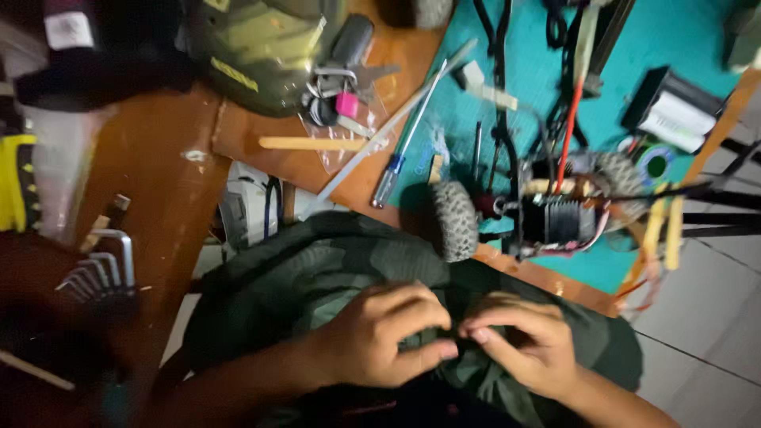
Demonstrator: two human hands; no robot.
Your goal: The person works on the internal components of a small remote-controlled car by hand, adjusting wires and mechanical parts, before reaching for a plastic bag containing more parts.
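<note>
Head view: we look down on a small dark part (432,342), hard to make out, pinched between our two hands over a dark green camouflage cloth (301,277) spread across our lap at the bottom middle of the picture. Our left hand (380,337) curls its thumb and fingers closed around the part from the left. Our right hand (527,345) meets it from the right, thumb and forefinger narrowed onto the same piece, so the fingertips of both hands nearly touch.

Just beyond the hands, at the near edge of a teal cutting mat (674,40), lies a small model vehicle chassis (547,218) with a knobbly grey tyre (456,222), a black finned motor and red and yellow wires. Farther up the mat rest a screwdriver with a blue handle (404,143) and a black-and-white rectangular box (674,111). On the brown wooden table (158,158) to the left we see a flat wooden stick (313,143), a bunch of keys with a pink tag (341,95) and, near the left edge, a set of silver hex keys (99,269). To the right, pale floor tiles (705,309) show below the table.
</note>
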